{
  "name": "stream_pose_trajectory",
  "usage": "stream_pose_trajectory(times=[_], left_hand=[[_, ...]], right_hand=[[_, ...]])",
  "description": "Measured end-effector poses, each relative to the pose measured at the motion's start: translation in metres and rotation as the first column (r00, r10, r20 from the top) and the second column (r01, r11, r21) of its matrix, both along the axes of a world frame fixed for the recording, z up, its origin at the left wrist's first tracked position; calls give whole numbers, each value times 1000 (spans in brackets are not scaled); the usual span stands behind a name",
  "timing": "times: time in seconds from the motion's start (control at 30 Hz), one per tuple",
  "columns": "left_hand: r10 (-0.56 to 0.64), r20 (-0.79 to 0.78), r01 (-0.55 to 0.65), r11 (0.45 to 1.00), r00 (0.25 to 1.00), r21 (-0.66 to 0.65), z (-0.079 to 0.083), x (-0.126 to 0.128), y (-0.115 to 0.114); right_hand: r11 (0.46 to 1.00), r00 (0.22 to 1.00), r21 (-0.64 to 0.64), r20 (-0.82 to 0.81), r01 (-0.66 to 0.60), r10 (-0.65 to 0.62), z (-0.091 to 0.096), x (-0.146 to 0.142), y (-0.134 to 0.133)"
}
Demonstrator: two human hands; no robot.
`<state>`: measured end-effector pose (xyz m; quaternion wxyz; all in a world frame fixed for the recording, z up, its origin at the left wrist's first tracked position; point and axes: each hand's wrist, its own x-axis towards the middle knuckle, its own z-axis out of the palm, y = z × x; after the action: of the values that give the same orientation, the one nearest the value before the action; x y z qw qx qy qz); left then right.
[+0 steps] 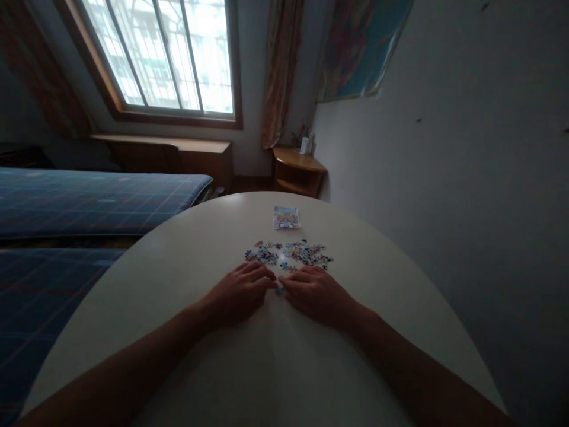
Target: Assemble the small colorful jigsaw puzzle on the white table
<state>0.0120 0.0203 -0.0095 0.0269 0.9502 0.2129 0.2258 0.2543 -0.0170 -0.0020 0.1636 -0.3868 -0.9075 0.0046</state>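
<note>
My left hand [243,290] and my right hand [316,293] rest on the white round table [191,237], fingertips nearly meeting. Between them is a small bluish jigsaw puzzle piece [280,290], pinched by the thumbs and fingers of both hands; its exact outline is too small to make out. Just beyond the fingers lie loose puzzle pieces in two heaps, a left pile [262,255] and a larger right pile [309,254]. A few pieces [287,267] lie near my right fingertips, partly hidden by them. Farther back is a small colourful picture packet [287,217], flat on the table.
A bed with a blue checked mattress [89,201] stands left of the table. Past the far edge are a wooden corner cabinet [299,160] with small items on it and a wooden desk [195,145] under the barred window [164,59]. A pale wall [435,178] runs along the right.
</note>
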Motion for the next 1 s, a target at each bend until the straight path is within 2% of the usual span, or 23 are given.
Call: stream_pose_trajectory(times=[0.07,0.13,0.37,0.67,0.83,1.0], left_hand=[[-100,-62,99,995,993,-26,2,2,-5],[-127,-99,124,991,987,-41,4,3,-8],[-86,-109,83,996,990,-32,3,4,-10],[-83,-89,80,996,993,-40,-1,6,-9],[-84,-97,80,996,992,-46,2,7,-10],[-81,-88,76,996,993,-51,1,6,-10]], right_hand=[[1000,999,-8,-32,16,-16,2,11,3],[1000,998,-5,-51,30,-30,4,21,6],[1000,999,2,-33,-16,16,11,31,11],[985,980,4,-105,172,-171,-4,15,12],[977,982,-93,24,190,-189,-6,10,14],[989,989,-56,62,135,-131,-2,12,12]])
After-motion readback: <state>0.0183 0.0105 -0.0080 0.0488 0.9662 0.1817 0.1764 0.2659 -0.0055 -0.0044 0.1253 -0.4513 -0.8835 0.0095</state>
